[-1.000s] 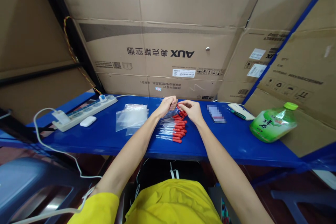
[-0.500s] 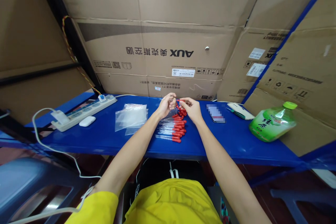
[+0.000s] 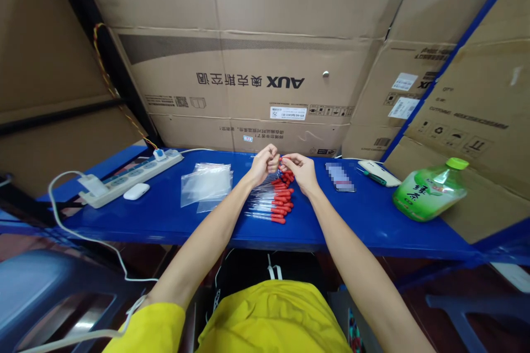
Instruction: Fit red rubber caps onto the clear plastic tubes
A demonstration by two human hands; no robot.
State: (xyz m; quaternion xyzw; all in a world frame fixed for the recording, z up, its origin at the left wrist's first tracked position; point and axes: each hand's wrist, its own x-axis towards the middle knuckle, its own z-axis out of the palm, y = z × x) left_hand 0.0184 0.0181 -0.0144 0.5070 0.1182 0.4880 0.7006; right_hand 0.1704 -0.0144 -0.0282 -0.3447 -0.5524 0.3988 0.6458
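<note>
My left hand (image 3: 265, 165) is closed around the thin clear tube of a dropper, whose tip pokes out to the left. My right hand (image 3: 301, 171) pinches the red bulb end of that same dropper, close beside my left fingers. Just below both hands lies a pile of droppers (image 3: 278, 202) with clear tubes pointing left and red bulbs to the right. Part of the pile's far end is hidden by my hands. Clear plastic bags (image 3: 207, 183) lie flat to the left of my left forearm.
A white power strip (image 3: 132, 176) and a small white case (image 3: 136, 191) are at the left. To the right lie a phone (image 3: 340, 177), a green-handled tool (image 3: 372, 176) and a green drink bottle (image 3: 429, 192). Cardboard (image 3: 248, 5) walls the back of the blue table (image 3: 157, 223).
Both hands stay together on the dropper, with my fingers shifting slightly around the red bulb. The view has moved a little; the pile and bags lie as before.
</note>
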